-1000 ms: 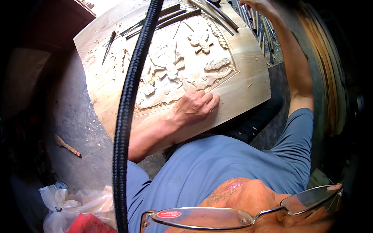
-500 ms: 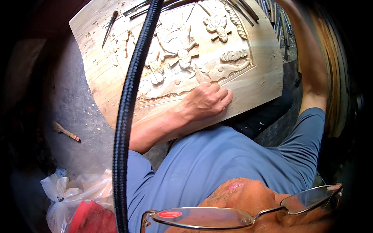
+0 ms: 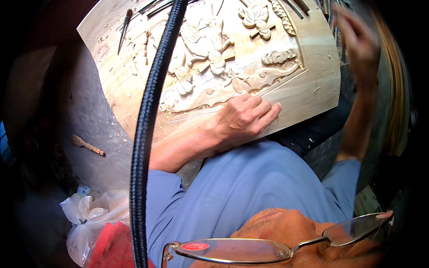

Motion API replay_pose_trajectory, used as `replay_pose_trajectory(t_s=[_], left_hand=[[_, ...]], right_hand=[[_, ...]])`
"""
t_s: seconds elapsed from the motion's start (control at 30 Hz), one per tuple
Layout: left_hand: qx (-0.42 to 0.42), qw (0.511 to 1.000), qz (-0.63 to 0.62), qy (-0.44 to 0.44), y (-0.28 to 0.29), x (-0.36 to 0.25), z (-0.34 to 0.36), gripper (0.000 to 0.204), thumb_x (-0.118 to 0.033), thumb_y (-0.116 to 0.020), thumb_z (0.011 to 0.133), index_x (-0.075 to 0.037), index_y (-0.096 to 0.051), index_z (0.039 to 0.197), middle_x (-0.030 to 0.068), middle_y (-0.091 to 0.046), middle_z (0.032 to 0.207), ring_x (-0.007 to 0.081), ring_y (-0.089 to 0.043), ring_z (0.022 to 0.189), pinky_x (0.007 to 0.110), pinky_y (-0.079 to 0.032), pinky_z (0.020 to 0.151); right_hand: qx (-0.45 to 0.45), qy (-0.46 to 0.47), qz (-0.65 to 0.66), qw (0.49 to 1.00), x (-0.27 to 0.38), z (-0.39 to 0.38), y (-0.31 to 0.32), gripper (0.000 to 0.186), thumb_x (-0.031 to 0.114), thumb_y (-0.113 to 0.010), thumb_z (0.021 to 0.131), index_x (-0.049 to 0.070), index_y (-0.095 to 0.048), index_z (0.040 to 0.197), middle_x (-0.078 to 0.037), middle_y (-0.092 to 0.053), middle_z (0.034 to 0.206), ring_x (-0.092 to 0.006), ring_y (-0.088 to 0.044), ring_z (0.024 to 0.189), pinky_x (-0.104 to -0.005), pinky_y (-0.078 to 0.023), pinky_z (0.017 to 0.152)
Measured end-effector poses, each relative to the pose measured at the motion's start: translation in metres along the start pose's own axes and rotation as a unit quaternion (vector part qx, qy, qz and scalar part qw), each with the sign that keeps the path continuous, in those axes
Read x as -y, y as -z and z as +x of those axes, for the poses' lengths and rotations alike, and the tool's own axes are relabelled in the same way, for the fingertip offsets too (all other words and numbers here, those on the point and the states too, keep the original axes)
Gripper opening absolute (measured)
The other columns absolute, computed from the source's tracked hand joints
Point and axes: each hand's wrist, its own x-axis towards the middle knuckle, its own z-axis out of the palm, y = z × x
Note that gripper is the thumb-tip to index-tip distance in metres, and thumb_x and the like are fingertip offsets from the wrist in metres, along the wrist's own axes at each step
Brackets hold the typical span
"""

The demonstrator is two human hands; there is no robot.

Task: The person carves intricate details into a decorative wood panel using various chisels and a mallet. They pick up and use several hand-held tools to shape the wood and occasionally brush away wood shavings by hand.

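A pale wooden panel [image 3: 308,96] carved in relief lies in front of me, with figures, leafy shapes and a scalloped border. My left hand [image 3: 248,117] rests on its near edge, just below the carved border. Its fingers are curled in, and whatever lies under them is hidden. Out past the panel's right edge, my right hand [image 3: 364,47] is raised beside a cluster of thin tools [image 3: 333,20]. Motion smears its fingers, so I cannot make out whether they hold anything.
A dark pointed tool [image 3: 125,31] and several metal rods [image 3: 293,9] lie on the panel's far part. A small brush [image 3: 88,145] is on the grey floor at left, above a tied plastic bag [image 3: 82,228] and red cloth [image 3: 114,245]. A black braided cable [image 3: 149,120] crosses the view.
My right hand has come down and nearer from the upper right, its elbow bending. My left hand stays curled at the panel's near edge. The whole view has shifted slightly.
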Motion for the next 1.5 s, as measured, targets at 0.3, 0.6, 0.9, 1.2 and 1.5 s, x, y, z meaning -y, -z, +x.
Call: replay_pose_trajectory(t_s=[0.3,0.6,0.9,1.2,1.5], left_hand=[[-0.083,0.990,-0.105,0.038,0.010,-0.013,0.019,0.052,-0.045,-0.072,0.102,-0.005,-0.072,0.135,0.0137,-0.074,0.126,0.0298,-0.072,0.112,0.045,-0.059,0.097],[0.098,0.964,-0.240,0.055,-0.026,0.030,0.053,0.055,-0.060,-0.064,0.104,-0.006,-0.074,0.103,0.0104,-0.067,0.085,0.0314,-0.069,0.087,0.043,-0.055,0.076],[0.033,0.962,-0.272,0.021,-0.039,0.041,0.053,0.076,-0.073,-0.070,0.090,-0.004,-0.070,0.120,0.0087,-0.063,0.091,0.0290,-0.065,0.084,0.041,-0.050,0.072],[0.076,0.954,-0.289,0.013,-0.034,0.046,0.054,0.091,-0.071,-0.073,0.085,-0.002,-0.061,0.143,0.0085,-0.063,0.093,0.0289,-0.066,0.084,0.041,-0.052,0.073],[0.011,0.952,-0.304,0.028,-0.037,0.045,0.056,0.082,-0.075,-0.073,0.083,-0.005,-0.068,0.126,0.0046,-0.062,0.083,0.0268,-0.069,0.073,0.039,-0.051,0.059]], right_hand=[[-0.019,-0.086,0.081,0.993,0.112,-0.193,-0.064,0.030,-0.010,-0.073,0.096,-0.004,-0.078,0.125,-0.021,-0.082,0.111,-0.0327,-0.082,0.093,-0.0379,-0.064,0.083],[0.030,-0.057,0.073,0.995,0.117,-0.196,-0.073,0.016,-0.010,-0.077,0.086,-0.002,-0.070,0.099,-0.018,-0.070,0.087,-0.0385,-0.070,0.074,-0.0414,-0.055,0.065],[0.105,-0.209,0.232,0.944,0.088,-0.178,-0.060,0.021,-0.005,-0.083,0.087,-0.003,-0.077,0.107,-0.018,-0.072,0.082,-0.0302,-0.073,0.068,-0.0347,-0.054,0.064],[0.165,-0.036,0.146,0.975,0.063,-0.154,-0.052,0.026,-0.012,-0.080,0.080,-0.002,-0.079,0.104,-0.013,-0.066,0.076,-0.0314,-0.067,0.062,-0.0397,-0.050,0.057],[0.166,-0.039,0.142,0.975,0.070,-0.153,-0.054,0.026,-0.012,-0.080,0.080,-0.003,-0.080,0.104,-0.013,-0.065,0.075,-0.0295,-0.067,0.061,-0.0384,-0.050,0.057]])
